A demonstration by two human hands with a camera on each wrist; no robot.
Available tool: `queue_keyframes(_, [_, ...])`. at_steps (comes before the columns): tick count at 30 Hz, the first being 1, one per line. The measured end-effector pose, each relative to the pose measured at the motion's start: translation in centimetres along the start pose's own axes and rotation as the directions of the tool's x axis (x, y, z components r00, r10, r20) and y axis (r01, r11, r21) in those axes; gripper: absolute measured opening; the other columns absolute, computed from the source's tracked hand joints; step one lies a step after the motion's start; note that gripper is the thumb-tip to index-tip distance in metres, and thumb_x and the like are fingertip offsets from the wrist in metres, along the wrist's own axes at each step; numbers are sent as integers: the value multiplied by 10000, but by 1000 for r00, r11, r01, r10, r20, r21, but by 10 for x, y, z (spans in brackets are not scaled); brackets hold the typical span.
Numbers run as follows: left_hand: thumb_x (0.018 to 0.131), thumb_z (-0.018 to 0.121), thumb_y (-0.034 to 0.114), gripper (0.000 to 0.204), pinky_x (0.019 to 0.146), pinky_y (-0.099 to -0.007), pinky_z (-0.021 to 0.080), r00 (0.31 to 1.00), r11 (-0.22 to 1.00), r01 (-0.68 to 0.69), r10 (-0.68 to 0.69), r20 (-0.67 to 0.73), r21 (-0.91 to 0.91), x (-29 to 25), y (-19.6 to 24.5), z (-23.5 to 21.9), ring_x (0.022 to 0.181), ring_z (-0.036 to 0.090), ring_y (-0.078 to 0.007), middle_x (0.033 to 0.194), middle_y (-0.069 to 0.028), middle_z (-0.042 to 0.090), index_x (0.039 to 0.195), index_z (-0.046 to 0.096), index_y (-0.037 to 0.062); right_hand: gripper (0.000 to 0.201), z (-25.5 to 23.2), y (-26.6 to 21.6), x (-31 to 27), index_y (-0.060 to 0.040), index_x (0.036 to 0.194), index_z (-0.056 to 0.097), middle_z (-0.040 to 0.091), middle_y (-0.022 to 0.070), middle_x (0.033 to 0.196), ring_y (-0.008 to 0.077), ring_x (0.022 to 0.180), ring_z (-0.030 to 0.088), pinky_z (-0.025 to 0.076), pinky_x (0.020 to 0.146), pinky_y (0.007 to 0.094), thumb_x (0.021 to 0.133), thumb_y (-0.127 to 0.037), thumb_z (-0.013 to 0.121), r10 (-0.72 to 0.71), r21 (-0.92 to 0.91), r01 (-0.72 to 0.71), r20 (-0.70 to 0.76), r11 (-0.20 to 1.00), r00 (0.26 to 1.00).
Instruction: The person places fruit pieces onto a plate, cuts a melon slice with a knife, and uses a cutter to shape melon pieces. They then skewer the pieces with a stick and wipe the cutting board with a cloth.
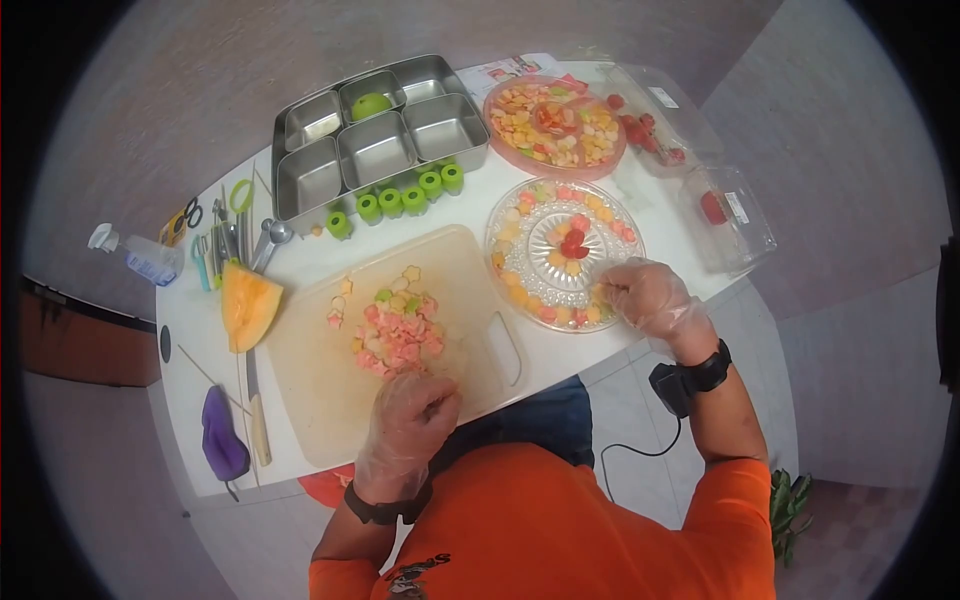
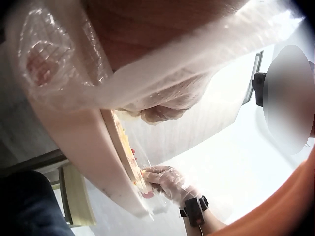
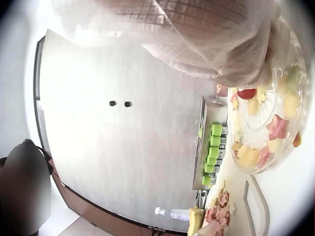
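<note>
The right hand (image 1: pixel 655 300), in a clear plastic glove, has its fingers bent down at the right rim of the round glass plate (image 1: pixel 510 235); whether a fruit piece is between the fingertips cannot be told. Small cut fruit pieces ring this plate, with red pieces (image 1: pixel 573 243) at its middle. Also gloved, the left hand (image 1: pixel 412 420) is held with curled fingers at the near edge of the cutting board (image 1: pixel 300 400), just below a pile of pink fruit pieces (image 1: pixel 400 335). Nothing shows in the left hand.
Behind the board stand a metal tray (image 1: pixel 300 222) with compartments and several green-topped cutters (image 1: pixel 390 203). A pink divided dish (image 1: pixel 500 150) of fruit and clear boxes (image 1: pixel 740 245) lie at the back right. At left are a melon wedge (image 1: pixel 250 307), a knife (image 1: pixel 259 430) and a spray bottle (image 1: pixel 150 260).
</note>
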State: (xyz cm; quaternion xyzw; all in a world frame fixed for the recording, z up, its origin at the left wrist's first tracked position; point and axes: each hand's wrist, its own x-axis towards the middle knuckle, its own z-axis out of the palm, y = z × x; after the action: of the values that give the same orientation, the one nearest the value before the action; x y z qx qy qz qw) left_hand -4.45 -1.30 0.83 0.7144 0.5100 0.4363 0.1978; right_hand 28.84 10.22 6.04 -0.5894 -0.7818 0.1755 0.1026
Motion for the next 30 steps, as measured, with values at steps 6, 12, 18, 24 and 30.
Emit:
queue_keyframes(6, [733,729,-29,138,622,-403,467,999,1000,30,-30,22,8,-1,-1,-1,610,574,-291,646,-75,585,807,687,80,140,-9,4,0,-55,912,718,703,192,883,386,844,676,536,755,450,879,-167,640,30,-33,-29,35,999,999])
queue_keyframes(12, [734,727,-22,132,622,-405,466,1000,1000,15,-15,17,-4,1,0,0,612,575,-294,648,-74,587,807,688,80,134,-8,8,0,-60,911,712,698,198,893,390,842,672,532,754,449,876,-155,625,70,14,-70,1,997,998])
queue_keyframes(18, [730,725,-27,135,619,-403,466,1000,1000,17,-17,11,10,0,0,0,614,576,-294,653,-72,595,796,682,82,193,-3,11,5,-64,998,722,723,196,936,384,889,691,543,809,450,902,-172,595,-24,-69,31,86,997,996])
queue_keyframes(24, [733,727,-27,144,621,-401,464,1000,1000,-3,3,7,12,2,1,1,609,568,-292,648,-70,589,798,668,87,218,-7,2,13,-36,1004,768,728,226,971,381,890,698,543,816,408,896,-197,669,144,-61,-137,145,989,979])
queue_keyframes(30, [736,727,-24,146,620,-412,463,1000,1000,-8,7,20,14,1,-1,0,608,570,-295,648,-71,590,808,666,88,240,-7,5,22,-38,954,774,733,201,924,338,817,694,534,759,389,849,-253,772,211,-40,-207,146,977,967])
